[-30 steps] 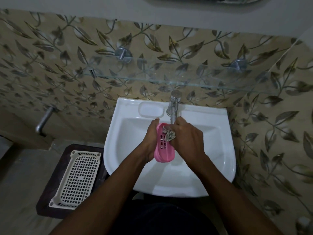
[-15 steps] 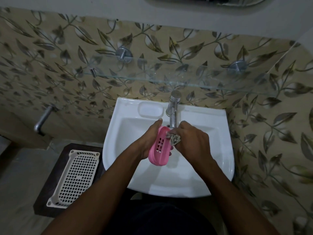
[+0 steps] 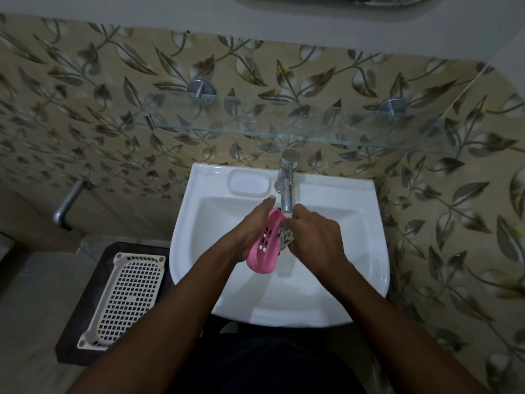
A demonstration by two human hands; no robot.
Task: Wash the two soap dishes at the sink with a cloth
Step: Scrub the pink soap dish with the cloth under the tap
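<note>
Over the white sink [image 3: 366, 268], my left hand [image 3: 251, 231] holds a pink slotted soap dish [image 3: 264, 245], tilted on its side with the hollow facing right. My right hand [image 3: 315, 237] grips a small grey cloth [image 3: 285, 237] and presses it against the dish's inner face. Both hands are just below the steel tap [image 3: 287, 189]. I see only this one soap dish; no second one shows.
A white perforated basket [image 3: 125, 300] lies on a dark stool [image 3: 68, 354] to the left of the sink. A glass shelf [image 3: 255, 132] juts from the leaf-patterned tiled wall above the tap. A metal pipe [image 3: 66, 203] sticks out at the left.
The pink dish has tilted from upright to leaning left and its lower end has swung out. The cloth in my right hand has slid along the dish's inside.
</note>
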